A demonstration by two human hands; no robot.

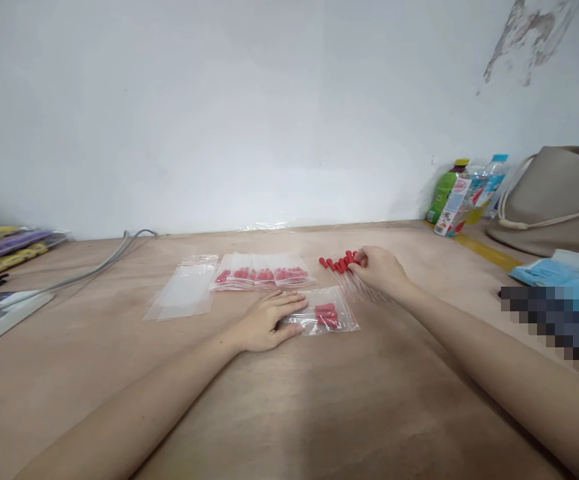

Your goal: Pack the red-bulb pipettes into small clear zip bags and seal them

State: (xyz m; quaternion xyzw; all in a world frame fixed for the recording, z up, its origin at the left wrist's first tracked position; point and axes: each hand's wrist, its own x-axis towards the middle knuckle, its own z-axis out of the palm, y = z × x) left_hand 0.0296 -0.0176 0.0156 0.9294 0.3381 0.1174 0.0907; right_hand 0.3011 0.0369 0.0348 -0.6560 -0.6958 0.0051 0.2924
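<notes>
I'm looking down from the head camera, and here's the desk (269, 413), pale wood running back to a whitish wall (219, 120). My left hand (269, 323) lies palm down, its grip wide and slack, fingers stretched out over the left end of a clear bag (348, 312). Inside that bag, right in the middle of my view, sit red-bulbed droppers (326, 315), bulbs to the right and clear stems running left toward my fingers. Over to the right hand (384, 270), and it's at the loose droppers (340, 265), a fanned bunch with red bulbs at the far end and thin stems slanting back toward me. The grip there is narrow, fingertips bunched against the bulbs, though I can't tell whether one is pinched between them. Just behind the left hand, a row of filled bags (264, 262) lies side by side, red showing along the near edge, and left of that row I've got a spread of flat clear bags (182, 290). A grey cable (112, 259) snakes across the left side. Far right, against the wall, stand a green bottle (442, 197) and a blue-capped bottle (496, 180), with a slouching grey-beige bag (559, 187) beside them and a blue packet (554, 275) nearer me.
</notes>
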